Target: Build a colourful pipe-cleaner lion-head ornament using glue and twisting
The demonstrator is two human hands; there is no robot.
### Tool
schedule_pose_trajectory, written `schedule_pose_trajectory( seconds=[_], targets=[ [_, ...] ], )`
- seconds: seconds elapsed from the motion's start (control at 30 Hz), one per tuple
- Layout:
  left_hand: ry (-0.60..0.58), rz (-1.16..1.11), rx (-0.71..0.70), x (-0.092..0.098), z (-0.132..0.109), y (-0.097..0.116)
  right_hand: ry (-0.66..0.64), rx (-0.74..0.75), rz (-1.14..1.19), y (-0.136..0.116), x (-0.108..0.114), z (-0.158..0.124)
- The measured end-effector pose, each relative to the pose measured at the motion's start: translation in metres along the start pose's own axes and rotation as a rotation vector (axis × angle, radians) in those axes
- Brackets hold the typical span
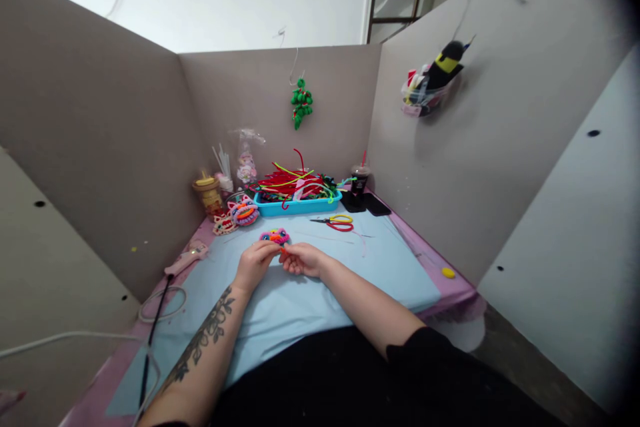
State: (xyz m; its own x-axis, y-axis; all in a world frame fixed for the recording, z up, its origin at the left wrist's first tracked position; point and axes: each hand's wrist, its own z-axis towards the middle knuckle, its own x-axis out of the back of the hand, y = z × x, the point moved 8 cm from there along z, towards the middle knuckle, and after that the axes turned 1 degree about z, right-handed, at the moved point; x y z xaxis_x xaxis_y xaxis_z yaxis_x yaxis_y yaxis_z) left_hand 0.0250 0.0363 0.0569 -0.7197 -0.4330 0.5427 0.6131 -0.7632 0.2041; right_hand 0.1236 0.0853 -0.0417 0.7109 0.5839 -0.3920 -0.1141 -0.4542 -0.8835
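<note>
My left hand (255, 260) and my right hand (300, 259) meet over the light blue mat (350, 280), fingers curled in a pinch. Between the fingertips sits a small orange piece (283, 250), too small to name for certain. Just beyond the fingers lies a colourful pipe-cleaner figure (275, 236) in pink, blue and orange. My left forearm bears a dark tattoo.
A blue tray (297, 204) heaped with pipe cleaners stands at the back. Scissors (336, 221) lie right of centre. Finished figures (243, 211), a jar (207, 191), a cup (359, 178) and a phone (376, 205) line the rear. A glue gun (187, 258) with cable lies left. Grey partitions enclose the desk.
</note>
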Motion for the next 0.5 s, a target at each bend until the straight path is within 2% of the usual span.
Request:
schedule_pose_trajectory(
  seconds=[0.33, 0.5],
  targets=[
    [-0.011, -0.049, 0.022, -0.0033, 0.0004, -0.0022, 0.008, 0.059, 0.039, -0.0034, 0.0009, -0.0005],
    [-0.019, -0.055, 0.027, -0.0039, 0.0008, -0.0018, 0.058, 0.078, 0.012, -0.0069, -0.0005, -0.0048]
  ],
)
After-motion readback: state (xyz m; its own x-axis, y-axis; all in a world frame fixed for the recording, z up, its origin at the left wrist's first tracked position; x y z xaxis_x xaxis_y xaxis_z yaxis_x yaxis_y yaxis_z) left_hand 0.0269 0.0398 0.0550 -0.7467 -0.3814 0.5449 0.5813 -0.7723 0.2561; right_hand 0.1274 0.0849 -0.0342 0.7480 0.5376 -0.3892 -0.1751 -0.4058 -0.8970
